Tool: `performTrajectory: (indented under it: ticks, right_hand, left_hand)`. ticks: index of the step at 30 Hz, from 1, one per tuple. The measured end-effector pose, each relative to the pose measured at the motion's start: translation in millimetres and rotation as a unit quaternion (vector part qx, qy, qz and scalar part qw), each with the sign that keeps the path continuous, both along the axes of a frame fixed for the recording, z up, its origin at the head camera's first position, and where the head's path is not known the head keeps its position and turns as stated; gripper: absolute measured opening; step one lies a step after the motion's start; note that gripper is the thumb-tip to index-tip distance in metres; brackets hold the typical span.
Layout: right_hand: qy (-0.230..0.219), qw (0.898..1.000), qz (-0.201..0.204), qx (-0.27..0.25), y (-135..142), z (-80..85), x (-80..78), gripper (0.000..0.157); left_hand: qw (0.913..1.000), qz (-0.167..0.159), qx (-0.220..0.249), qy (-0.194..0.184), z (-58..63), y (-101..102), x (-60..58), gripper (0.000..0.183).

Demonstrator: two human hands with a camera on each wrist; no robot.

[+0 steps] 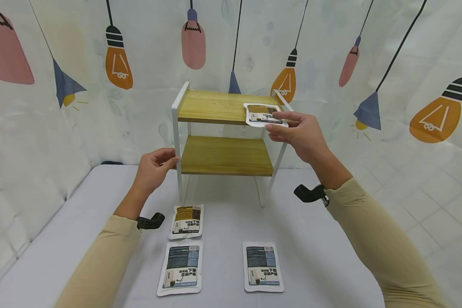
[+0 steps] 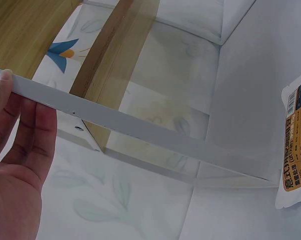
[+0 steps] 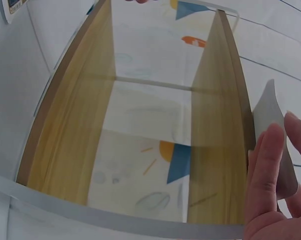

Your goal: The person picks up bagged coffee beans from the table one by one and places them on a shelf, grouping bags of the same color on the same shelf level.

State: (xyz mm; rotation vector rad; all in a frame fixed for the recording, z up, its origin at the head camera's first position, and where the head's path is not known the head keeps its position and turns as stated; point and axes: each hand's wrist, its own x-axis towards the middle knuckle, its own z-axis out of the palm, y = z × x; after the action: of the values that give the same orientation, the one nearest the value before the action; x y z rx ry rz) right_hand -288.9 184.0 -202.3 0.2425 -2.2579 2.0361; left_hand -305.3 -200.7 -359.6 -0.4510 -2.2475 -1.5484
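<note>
A small two-tier shelf [image 1: 227, 156] with wooden boards and a white frame stands on the table. My left hand [image 1: 155, 169] grips its left front post [image 2: 115, 120], thumb on one side and fingers on the other. At the front right of the top board, my right hand [image 1: 298, 132] pinches a white packet [image 1: 259, 114] with a brown label. That packet overhangs the board's front edge; in the right wrist view only the packet's pale underside [image 3: 275, 135] shows. Whether it rests on the board I cannot tell.
Before the shelf's left leg lies another brown-labelled packet [image 1: 186, 221]. Nearer lie a blue-labelled packet [image 1: 180, 268] on the left and a similar blue-labelled packet [image 1: 263, 267] on the right. A white cloth covers the table [image 1: 223, 256]. Behind hangs a patterned curtain [image 1: 150, 107].
</note>
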Motion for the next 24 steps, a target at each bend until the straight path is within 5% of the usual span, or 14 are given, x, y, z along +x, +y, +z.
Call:
performTrajectory:
  ticks: [24]
  right_hand:
    - [0.028, 0.999, -0.025, -0.018, -4.2, -3.7, -5.1, 0.048]
  left_hand:
    - [1.0, -0.005, 0.008, 0.001, 1.4, 1.2, 1.5, 0.035]
